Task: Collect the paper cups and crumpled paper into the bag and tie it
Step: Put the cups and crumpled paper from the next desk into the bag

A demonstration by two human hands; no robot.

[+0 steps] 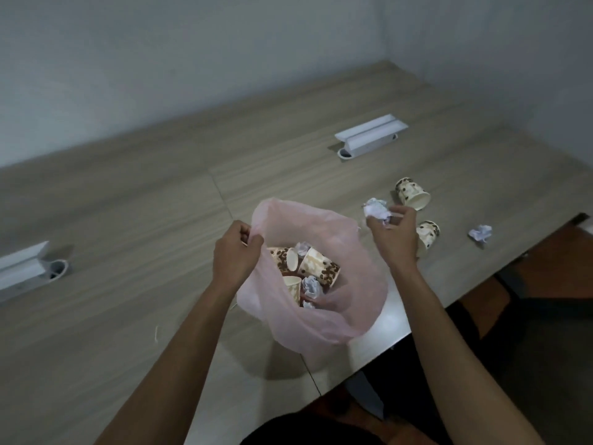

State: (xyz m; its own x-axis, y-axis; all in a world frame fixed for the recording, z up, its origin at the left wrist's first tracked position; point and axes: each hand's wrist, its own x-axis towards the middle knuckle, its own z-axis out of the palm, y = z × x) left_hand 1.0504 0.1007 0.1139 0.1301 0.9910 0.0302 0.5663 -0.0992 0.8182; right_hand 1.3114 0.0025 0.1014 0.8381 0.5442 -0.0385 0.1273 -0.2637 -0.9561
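Here, item one: right hand [393, 231], fingertips pinched shut on a crumpled paper ball [378, 211], raised just off the pink bag's [362, 303] far-right rim; judged to be carrying the ball toward the opening. Item two: left hand [237, 250], thumb and fingers clamped on the bag's left rim, lifting the film so the mouth stays spread and upward-facing, presumably so the other hand can drop things in unaided. Between the two grips, inside the bag: several bean-printed paper cups [317, 264] lying on their sides, with wads of paper [312, 286] among them. Beyond the right hand, still on the table: one paper cup on its side [412, 192], mouth toward the wearer; a second cup [428, 232] just behind the right wrist, partly hidden; farther right, near the table edge, a loose paper wad [480, 233]. Judgement: collection well advanced, three or four pieces outstanding, tying not yet begun. Surface: wood-grain table [128, 203], pale, seamed panels, the bag sitting near its near corner. Fittings: two white cable trays with round grommets, one far beyond the grips [370, 136], one well to the left [22, 268]. Room: plain white walls [192, 53] meeting at a corner; darker floor below the table's right edge.
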